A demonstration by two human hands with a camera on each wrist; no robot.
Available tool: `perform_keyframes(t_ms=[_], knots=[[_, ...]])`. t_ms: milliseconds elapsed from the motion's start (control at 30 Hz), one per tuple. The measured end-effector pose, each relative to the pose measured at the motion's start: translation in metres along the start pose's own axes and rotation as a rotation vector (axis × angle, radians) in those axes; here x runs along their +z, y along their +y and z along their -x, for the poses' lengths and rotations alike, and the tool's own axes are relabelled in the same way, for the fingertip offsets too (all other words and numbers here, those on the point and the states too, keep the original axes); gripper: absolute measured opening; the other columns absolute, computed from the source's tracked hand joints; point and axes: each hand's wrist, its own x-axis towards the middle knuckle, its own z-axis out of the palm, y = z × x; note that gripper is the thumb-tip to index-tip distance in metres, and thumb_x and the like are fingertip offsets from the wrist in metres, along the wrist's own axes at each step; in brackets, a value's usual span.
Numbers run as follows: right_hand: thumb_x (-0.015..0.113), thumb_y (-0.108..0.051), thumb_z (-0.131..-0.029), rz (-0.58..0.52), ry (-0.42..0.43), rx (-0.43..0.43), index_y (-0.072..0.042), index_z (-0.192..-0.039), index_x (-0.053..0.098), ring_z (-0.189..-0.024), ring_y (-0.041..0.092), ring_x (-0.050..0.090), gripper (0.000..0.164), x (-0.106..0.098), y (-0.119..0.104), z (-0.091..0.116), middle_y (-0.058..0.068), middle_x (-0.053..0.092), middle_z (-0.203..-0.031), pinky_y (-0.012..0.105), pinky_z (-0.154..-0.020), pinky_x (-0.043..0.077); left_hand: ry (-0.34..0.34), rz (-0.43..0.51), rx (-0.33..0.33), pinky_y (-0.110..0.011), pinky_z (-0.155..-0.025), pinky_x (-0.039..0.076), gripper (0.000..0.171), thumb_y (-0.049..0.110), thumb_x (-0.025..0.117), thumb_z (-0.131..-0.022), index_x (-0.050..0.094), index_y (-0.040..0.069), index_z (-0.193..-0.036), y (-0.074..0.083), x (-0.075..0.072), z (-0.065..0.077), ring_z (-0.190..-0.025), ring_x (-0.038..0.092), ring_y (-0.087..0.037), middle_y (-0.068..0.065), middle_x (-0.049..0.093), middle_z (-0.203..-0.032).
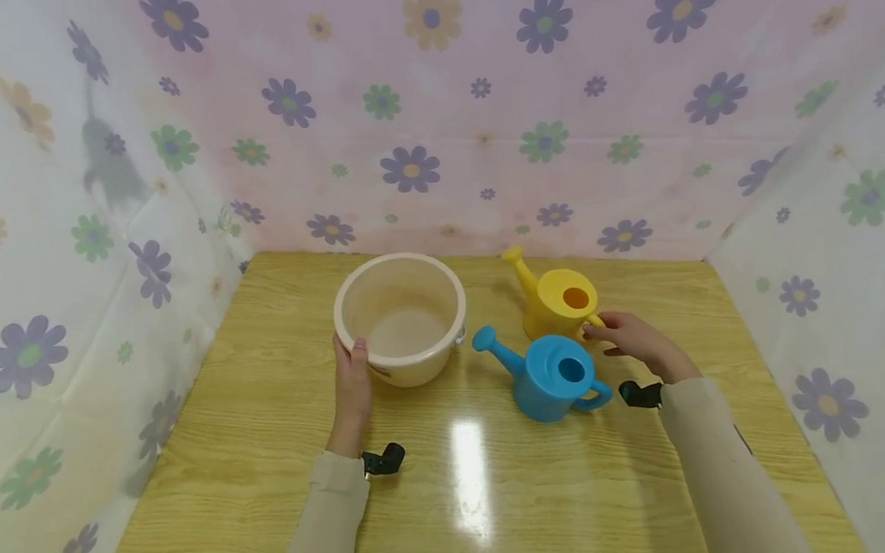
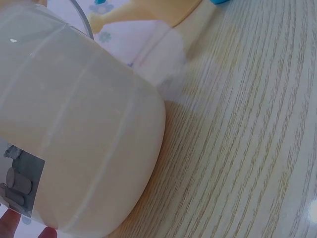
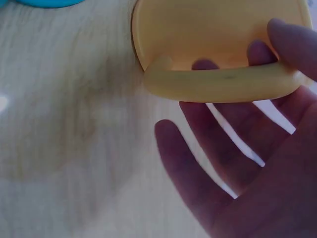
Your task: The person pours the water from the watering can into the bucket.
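A cream bucket (image 1: 410, 366) stands upright at the left middle of the table. My left hand (image 1: 352, 390) holds its near left rim, thumb over the edge and fingers against the outside. In the left wrist view the bucket's side (image 2: 94, 114) fills the left, with only fingertips showing at the bottom corner. A yellow watering can (image 1: 546, 317) stands farther back on the right. My right hand (image 1: 637, 337) is at its handle (image 3: 223, 85), fingers bent behind it, thumb by its upper end, little finger free. A blue watering can (image 1: 546, 388) stands in front of the yellow one.
The wooden table (image 1: 274, 502) has a glare patch near its front middle. A flower-print cloth (image 1: 464, 117) hangs behind the table and along both sides. The bucket's wire handle (image 2: 81, 17) hangs on its far side.
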Motion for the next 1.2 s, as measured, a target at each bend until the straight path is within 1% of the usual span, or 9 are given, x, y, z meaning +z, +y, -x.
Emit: perform_keyframes(t_ms=[200,400,467,567,700,800,933,1033,1200], knots=[[0.044,-0.044,-0.094,-0.109,0.049,-0.019,-0.005,-0.127,0.048,-0.117,0.034,0.046,0.051,0.012,0.023,0.014,0.018,0.052,-0.124,0.050,-0.095,0.041,0.002,-0.021,0.002,-0.044,-0.110,0.018,0.058,0.039,0.036,-0.095,0.013,0.023,-0.147,0.000,-0.001,0.001,-0.133,0.030,-0.029,-0.015,0.030,-0.145],[0.039,-0.047,-0.095,-0.279,0.130,-0.066,-0.003,-0.123,0.050,-0.116,0.028,0.047,0.053,0.034,0.043,0.022,0.014,0.052,-0.121,0.048,-0.095,0.042,-0.029,0.031,-0.022,-0.044,-0.111,0.017,0.058,0.031,0.035,-0.097,0.011,0.017,-0.148,0.013,-0.003,0.001,-0.134,0.027,-0.032,-0.018,0.027,-0.146],[0.037,-0.049,-0.095,-0.323,0.162,-0.051,-0.004,-0.118,0.053,-0.113,0.022,0.048,0.053,0.042,0.049,0.025,0.009,0.054,-0.118,0.043,-0.094,0.044,-0.043,0.045,-0.030,-0.045,-0.111,0.016,0.058,0.028,0.034,-0.097,0.010,0.013,-0.147,0.021,-0.001,0.003,-0.135,0.025,-0.034,-0.020,0.026,-0.146],[0.036,-0.052,-0.093,-0.395,0.218,-0.013,-0.001,-0.115,0.053,-0.110,0.016,0.046,0.057,0.053,0.057,0.028,0.003,0.054,-0.112,0.031,-0.088,0.046,-0.040,0.022,-0.049,-0.045,-0.111,0.016,0.059,0.027,0.034,-0.097,0.009,0.009,-0.147,0.031,0.000,0.008,-0.135,0.024,-0.034,-0.021,0.024,-0.147],[0.038,-0.053,-0.092,-0.472,0.330,0.019,0.000,-0.121,0.048,-0.108,0.015,0.044,0.061,0.066,0.064,0.033,0.000,0.054,-0.109,0.020,-0.083,0.044,-0.025,-0.010,-0.077,-0.042,-0.111,0.017,0.059,0.031,0.033,-0.098,0.009,0.010,-0.147,0.034,0.003,0.010,-0.136,0.024,-0.031,-0.019,0.024,-0.148],[0.040,-0.056,-0.090,-0.468,0.384,0.053,-0.004,-0.126,0.045,-0.107,0.012,0.047,0.064,0.073,0.061,0.036,-0.004,0.054,-0.111,0.021,-0.087,0.041,-0.011,-0.009,-0.084,-0.041,-0.111,0.018,0.059,0.030,0.033,-0.098,0.009,0.010,-0.147,0.035,0.002,0.011,-0.136,0.025,-0.030,-0.018,0.024,-0.148],[0.038,-0.060,-0.087,-0.434,0.420,0.106,-0.006,-0.132,0.041,-0.105,0.006,0.050,0.070,0.080,0.058,0.039,-0.009,0.054,-0.112,0.026,-0.094,0.038,-0.016,0.011,-0.071,-0.042,-0.111,0.017,0.058,0.027,0.033,-0.097,0.009,0.009,-0.147,0.035,0.001,0.012,-0.135,0.025,-0.032,-0.019,0.024,-0.147],[0.039,-0.061,-0.087,-0.423,0.479,0.127,-0.004,-0.131,0.043,-0.098,0.001,0.053,0.072,0.084,0.058,0.040,-0.011,0.057,-0.107,0.020,-0.089,0.041,-0.027,0.024,-0.065,-0.043,-0.111,0.016,0.058,0.027,0.033,-0.097,0.009,0.010,-0.147,0.033,0.001,0.012,-0.136,0.024,-0.032,-0.019,0.023,-0.148],[0.045,-0.057,-0.086,-0.467,0.673,0.151,-0.004,-0.120,0.052,-0.087,0.003,0.053,0.063,0.100,0.061,0.041,-0.011,0.059,-0.093,0.011,-0.074,0.044,-0.039,0.040,-0.066,-0.043,-0.112,0.015,0.057,0.030,0.034,-0.097,0.010,0.018,-0.148,0.016,0.001,0.007,-0.137,0.023,-0.026,-0.012,0.023,-0.149]])
